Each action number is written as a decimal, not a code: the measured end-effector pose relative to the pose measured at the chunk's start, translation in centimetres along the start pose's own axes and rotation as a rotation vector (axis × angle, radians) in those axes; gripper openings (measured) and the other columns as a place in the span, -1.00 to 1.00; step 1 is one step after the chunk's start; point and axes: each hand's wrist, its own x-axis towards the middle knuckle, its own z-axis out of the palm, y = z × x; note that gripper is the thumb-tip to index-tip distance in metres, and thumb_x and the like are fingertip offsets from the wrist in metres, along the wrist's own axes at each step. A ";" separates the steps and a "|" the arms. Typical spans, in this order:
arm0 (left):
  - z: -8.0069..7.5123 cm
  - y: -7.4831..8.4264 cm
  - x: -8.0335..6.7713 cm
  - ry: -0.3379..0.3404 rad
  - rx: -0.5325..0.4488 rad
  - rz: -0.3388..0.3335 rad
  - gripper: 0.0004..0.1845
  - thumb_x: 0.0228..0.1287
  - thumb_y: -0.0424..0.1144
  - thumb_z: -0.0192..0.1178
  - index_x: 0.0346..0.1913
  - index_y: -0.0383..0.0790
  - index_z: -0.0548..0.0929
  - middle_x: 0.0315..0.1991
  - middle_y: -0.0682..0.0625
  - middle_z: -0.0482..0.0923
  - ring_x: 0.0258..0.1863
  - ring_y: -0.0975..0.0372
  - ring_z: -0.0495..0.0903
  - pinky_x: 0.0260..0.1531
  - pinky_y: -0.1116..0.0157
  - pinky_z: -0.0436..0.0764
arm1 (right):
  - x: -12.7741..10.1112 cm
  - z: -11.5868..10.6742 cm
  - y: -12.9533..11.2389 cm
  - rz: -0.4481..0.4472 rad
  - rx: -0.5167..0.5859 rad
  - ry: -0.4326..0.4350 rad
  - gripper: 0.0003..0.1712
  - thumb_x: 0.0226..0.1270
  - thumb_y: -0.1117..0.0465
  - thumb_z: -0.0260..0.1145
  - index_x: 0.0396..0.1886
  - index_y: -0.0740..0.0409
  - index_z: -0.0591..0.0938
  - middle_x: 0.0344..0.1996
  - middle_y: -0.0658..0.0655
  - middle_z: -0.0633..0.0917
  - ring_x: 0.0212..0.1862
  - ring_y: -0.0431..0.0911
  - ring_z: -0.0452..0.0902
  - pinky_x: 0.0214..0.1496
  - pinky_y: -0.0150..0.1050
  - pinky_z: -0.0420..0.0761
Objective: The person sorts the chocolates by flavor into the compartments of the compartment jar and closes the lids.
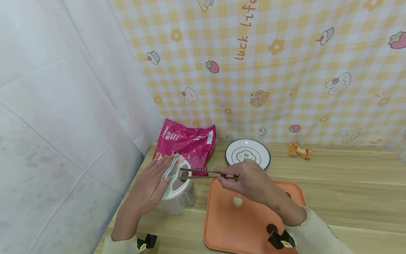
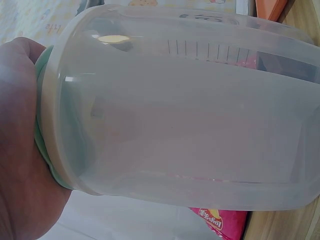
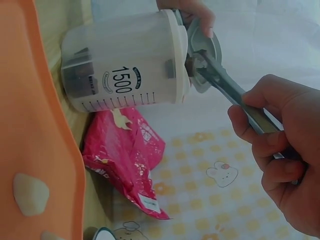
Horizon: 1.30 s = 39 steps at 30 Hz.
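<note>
My left hand (image 1: 149,187) lies with straight fingers over the lid and side of a translucent measuring container (image 1: 177,197), marked 1500 in the right wrist view (image 3: 125,60). Its palm (image 2: 20,150) presses the lid rim of the container (image 2: 185,115). My right hand (image 1: 250,180) grips metal tongs (image 1: 203,173), whose tips pinch a small dark piece (image 1: 184,175) at the container's open lid flap. The right wrist view shows the right hand (image 3: 280,145), the tongs (image 3: 225,82) and the dark piece (image 3: 191,65) at the mouth.
An orange tray (image 1: 234,225) lies under my right arm with a small white lump (image 1: 237,201) on it. A pink bag (image 1: 187,141) stands behind the container, beside a white plate (image 1: 247,152). A wrapped sweet (image 1: 299,150) lies at the back. A white sheet wall borders the table's left edge.
</note>
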 end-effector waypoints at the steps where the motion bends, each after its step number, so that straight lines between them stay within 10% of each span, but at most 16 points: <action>1: 0.0 0.0 0.0 0.001 0.000 0.001 -0.40 0.48 -0.20 -0.08 0.52 -0.33 0.36 0.50 -0.16 0.33 0.47 -0.08 0.32 0.47 -0.08 0.21 | 0.0 0.0 0.0 0.001 0.002 0.000 -0.73 0.31 0.27 0.44 -0.03 0.00 0.84 -0.48 -0.32 0.72 -0.69 -0.51 0.14 -0.71 -0.53 0.13; 39: -0.1 0.0 0.0 -0.015 0.003 -0.016 -0.38 0.49 -0.16 -0.06 0.55 -0.27 0.34 0.53 -0.10 0.30 0.51 -0.01 0.27 0.47 -0.11 0.21 | -3.4 -2.6 1.2 0.034 -0.149 -0.003 -0.69 0.21 0.28 0.48 -0.05 -0.10 0.82 -0.41 -0.38 0.64 -0.63 -0.50 0.23 -0.65 -0.51 0.28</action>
